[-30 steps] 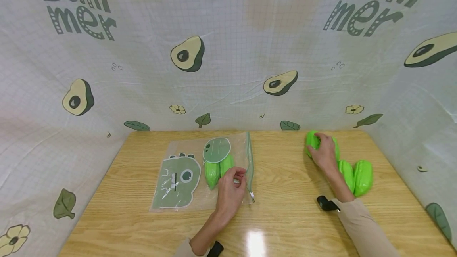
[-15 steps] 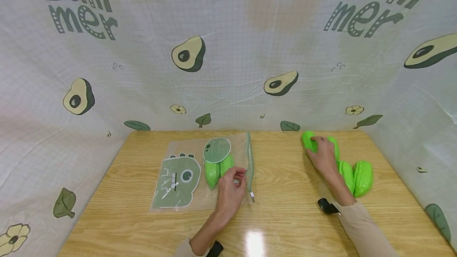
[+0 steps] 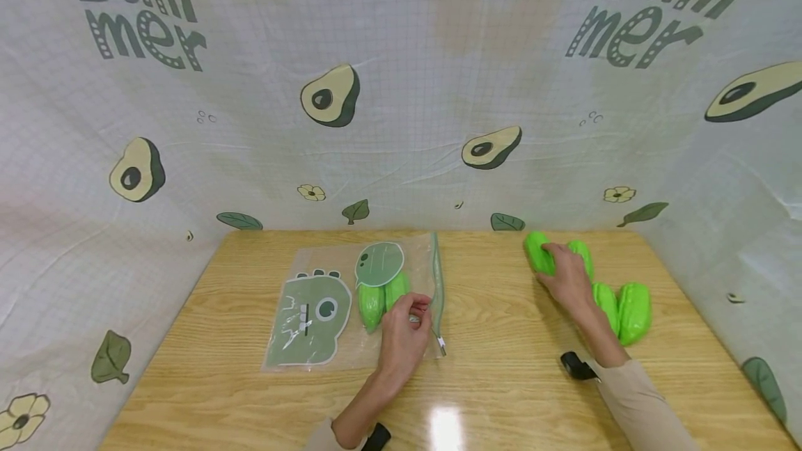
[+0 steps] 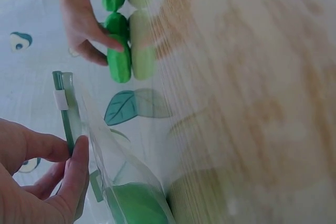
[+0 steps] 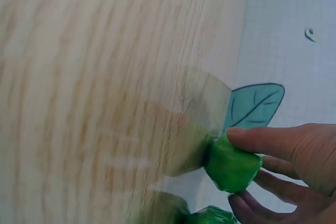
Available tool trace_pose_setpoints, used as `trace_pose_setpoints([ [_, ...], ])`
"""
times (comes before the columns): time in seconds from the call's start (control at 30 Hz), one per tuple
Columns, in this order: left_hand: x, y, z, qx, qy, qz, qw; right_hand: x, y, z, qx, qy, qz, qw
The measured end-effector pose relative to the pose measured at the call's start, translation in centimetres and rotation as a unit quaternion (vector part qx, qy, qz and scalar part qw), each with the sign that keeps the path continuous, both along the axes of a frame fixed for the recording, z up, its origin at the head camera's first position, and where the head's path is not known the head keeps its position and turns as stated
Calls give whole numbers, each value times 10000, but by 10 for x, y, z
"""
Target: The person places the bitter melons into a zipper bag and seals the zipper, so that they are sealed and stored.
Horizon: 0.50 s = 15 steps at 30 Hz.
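Note:
My left hand [image 3: 406, 333] pinches the open edge of a clear zip bag [image 3: 294, 353] printed with a green dinosaur. In the left wrist view, thumb and fingers hold the green zip strip [image 4: 66, 121] near its white slider [image 4: 60, 99]. Two green oblong packets lie inside the bag, partly covered by its print and my hand. Towards the table's back right, my right hand [image 3: 569, 280] grips another shiny green packet [image 3: 535, 250] between thumb and fingers. The right wrist view shows this packet [image 5: 231, 166] end-on, at or very near the tabletop.
Just right of my right hand lies one more green packet [image 3: 581, 255]. Nearer me, beside the right forearm, are two others, a left one [image 3: 605, 306] and a right one [image 3: 635, 313]. A printed cloth [image 3: 401, 179] hangs behind the wooden table [image 3: 489, 381] and along its sides.
The packet under my right hand has shifted left, widening the gap to the packet beside it. My left hand and the bag have stayed where they were.

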<state>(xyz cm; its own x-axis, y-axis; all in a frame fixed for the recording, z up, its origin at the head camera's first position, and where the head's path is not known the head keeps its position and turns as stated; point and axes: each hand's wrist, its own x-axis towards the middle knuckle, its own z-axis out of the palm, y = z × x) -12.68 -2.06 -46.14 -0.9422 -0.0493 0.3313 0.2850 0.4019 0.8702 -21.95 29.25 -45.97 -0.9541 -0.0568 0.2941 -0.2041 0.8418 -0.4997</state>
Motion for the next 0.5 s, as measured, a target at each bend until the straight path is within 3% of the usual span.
trace_pose_setpoints([
  [0.5,0,0,1,-44,25,22,10000,8,3,-1,142,84,-173,9997],
])
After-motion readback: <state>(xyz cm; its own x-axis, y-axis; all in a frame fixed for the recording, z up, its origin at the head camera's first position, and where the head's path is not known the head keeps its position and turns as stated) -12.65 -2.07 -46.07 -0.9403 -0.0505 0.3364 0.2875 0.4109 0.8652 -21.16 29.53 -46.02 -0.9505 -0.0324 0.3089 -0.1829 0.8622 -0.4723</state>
